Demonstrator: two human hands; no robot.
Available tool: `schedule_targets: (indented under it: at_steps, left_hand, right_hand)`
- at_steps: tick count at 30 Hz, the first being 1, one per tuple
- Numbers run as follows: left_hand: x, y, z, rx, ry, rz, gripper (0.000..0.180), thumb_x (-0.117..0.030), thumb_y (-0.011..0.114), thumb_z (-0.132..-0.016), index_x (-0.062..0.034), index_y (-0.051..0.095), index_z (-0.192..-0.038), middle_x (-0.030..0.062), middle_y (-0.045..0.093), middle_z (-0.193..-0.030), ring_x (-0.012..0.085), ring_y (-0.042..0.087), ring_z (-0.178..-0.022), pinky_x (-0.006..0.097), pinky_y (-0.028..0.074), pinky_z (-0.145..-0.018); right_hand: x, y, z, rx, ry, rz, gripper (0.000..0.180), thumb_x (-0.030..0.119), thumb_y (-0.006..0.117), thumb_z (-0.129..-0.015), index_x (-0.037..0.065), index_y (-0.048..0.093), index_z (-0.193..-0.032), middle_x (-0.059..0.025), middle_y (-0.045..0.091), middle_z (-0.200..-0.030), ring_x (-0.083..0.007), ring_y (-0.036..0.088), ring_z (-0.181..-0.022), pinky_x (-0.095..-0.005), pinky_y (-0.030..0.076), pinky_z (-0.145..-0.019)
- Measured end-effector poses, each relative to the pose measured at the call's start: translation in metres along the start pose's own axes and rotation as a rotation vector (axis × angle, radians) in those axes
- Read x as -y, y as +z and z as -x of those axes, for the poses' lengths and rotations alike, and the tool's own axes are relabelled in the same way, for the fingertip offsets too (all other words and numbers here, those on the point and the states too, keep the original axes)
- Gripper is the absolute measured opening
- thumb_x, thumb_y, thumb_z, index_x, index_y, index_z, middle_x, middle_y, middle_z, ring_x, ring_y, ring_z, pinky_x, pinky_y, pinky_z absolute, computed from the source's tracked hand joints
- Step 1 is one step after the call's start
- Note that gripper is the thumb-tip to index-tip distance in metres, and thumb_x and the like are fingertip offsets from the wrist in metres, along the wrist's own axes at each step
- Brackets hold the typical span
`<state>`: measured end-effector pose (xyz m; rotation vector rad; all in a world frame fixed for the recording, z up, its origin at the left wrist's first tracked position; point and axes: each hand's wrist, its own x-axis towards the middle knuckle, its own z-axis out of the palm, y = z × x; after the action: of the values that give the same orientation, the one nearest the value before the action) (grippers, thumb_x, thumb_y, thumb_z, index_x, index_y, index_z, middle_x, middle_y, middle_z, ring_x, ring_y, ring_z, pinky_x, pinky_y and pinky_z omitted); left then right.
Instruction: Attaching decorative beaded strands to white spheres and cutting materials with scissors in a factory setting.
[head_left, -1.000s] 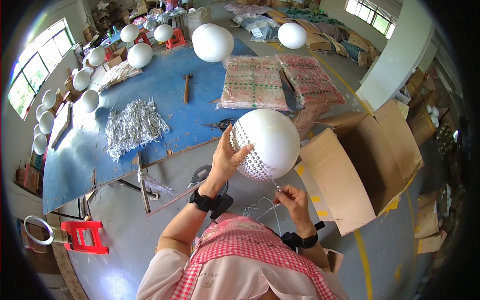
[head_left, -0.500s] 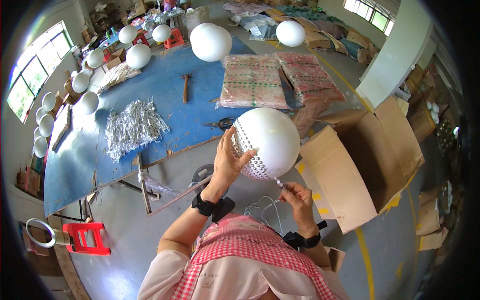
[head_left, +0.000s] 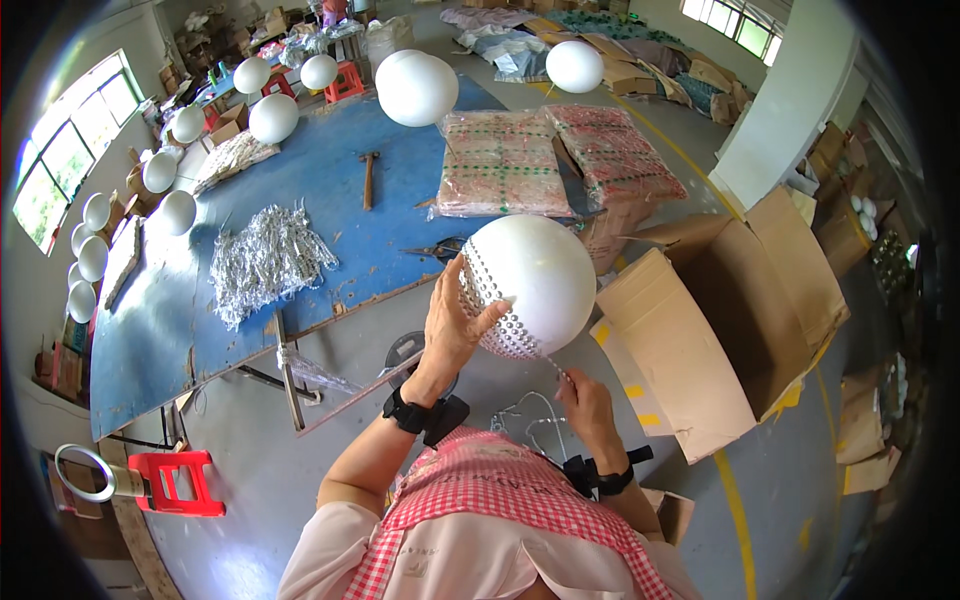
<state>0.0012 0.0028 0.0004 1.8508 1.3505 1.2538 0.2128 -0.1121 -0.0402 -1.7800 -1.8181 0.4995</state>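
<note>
A large white ball (head_left: 550, 275) stands before me, its left side covered with rows of silver beads (head_left: 490, 305). My left hand (head_left: 452, 325) grips that side, its thumb lying across the beads and its fingers reaching round the edge. Below the ball, my right hand (head_left: 588, 408) is closed, pinching a string of silver beads (head_left: 553, 364) that runs up to the ball's underside. More of the string (head_left: 520, 412) hangs in loose loops in front of my apron. What holds the ball from beneath is hidden.
On the blue table (head_left: 320, 170) lie a hammer (head_left: 369, 182), a heap of silver strands (head_left: 270, 262), scissors (head_left: 437, 250) and wrapped packs (head_left: 500, 165). Several white balls (head_left: 417, 88) stand around it. An open carton (head_left: 680, 350) is at right, a red stool (head_left: 180, 483) at left.
My right hand has moved slightly down and turned, and the bead string between it and the ball looks straighter. My left hand keeps its place on the ball.
</note>
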Motion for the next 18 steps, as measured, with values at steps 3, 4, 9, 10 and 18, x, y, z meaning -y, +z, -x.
schedule_targets:
  at_steps: [3, 4, 9, 10, 18]
  left_hand:
    - [0.001, 0.001, 0.000, -0.026, -0.004, 0.011, 0.095, -0.054, 0.072, -0.074, 0.0056, 0.032, -0.137, 0.0284, 0.044, -0.131, 0.0395, 0.043, -0.124, 0.044, 0.038, -0.101]
    - [0.002, 0.001, 0.000, -0.062, 0.009, 0.041, 0.095, -0.054, 0.072, -0.074, 0.0053, 0.033, -0.137, 0.0283, 0.045, -0.130, 0.0394, 0.044, -0.123, 0.044, 0.039, -0.100]
    - [0.004, 0.001, -0.001, -0.032, -0.013, 0.021, 0.094, -0.054, 0.072, -0.074, 0.0050, 0.033, -0.137, 0.0282, 0.046, -0.130, 0.0393, 0.045, -0.122, 0.044, 0.040, -0.099]
    - [0.004, 0.001, 0.000, -0.053, 0.000, 0.016, 0.094, -0.053, 0.072, -0.074, 0.0050, 0.033, -0.137, 0.0283, 0.045, -0.130, 0.0394, 0.046, -0.121, 0.044, 0.040, -0.099]
    - [0.003, 0.001, -0.001, -0.050, -0.060, 0.084, 0.092, -0.053, 0.072, -0.075, 0.0039, 0.034, -0.137, 0.0281, 0.049, -0.128, 0.0390, 0.048, -0.121, 0.044, 0.041, -0.098]
  right_hand:
    - [0.004, -0.004, 0.006, 0.101, 0.142, -0.893, 0.012, 0.010, 0.059, -0.091, 0.000, 0.063, -0.096, -0.0028, 0.064, -0.070, -0.0065, 0.057, -0.060, -0.0214, 0.044, -0.053]
    - [0.007, -0.007, 0.010, 0.086, 0.156, -0.840, 0.012, 0.010, 0.059, -0.091, 0.000, 0.063, -0.096, -0.0028, 0.064, -0.070, -0.0065, 0.057, -0.060, -0.0214, 0.044, -0.053]
    - [0.022, -0.026, 0.022, -0.071, -0.009, -0.898, 0.012, 0.009, 0.059, -0.091, 0.001, 0.066, -0.096, -0.0001, 0.064, -0.072, -0.0022, 0.054, -0.061, -0.0175, 0.041, -0.053]
    - [0.024, -0.027, 0.021, -0.088, -0.038, -0.926, 0.012, 0.009, 0.059, -0.091, 0.001, 0.066, -0.096, -0.0001, 0.064, -0.072, -0.0022, 0.054, -0.061, -0.0175, 0.041, -0.053]
    - [0.027, -0.031, 0.022, -0.111, -0.176, -0.720, 0.006, 0.003, 0.063, -0.086, 0.000, 0.067, -0.088, -0.0018, 0.063, -0.071, -0.0044, 0.053, -0.058, -0.0193, 0.039, -0.053]
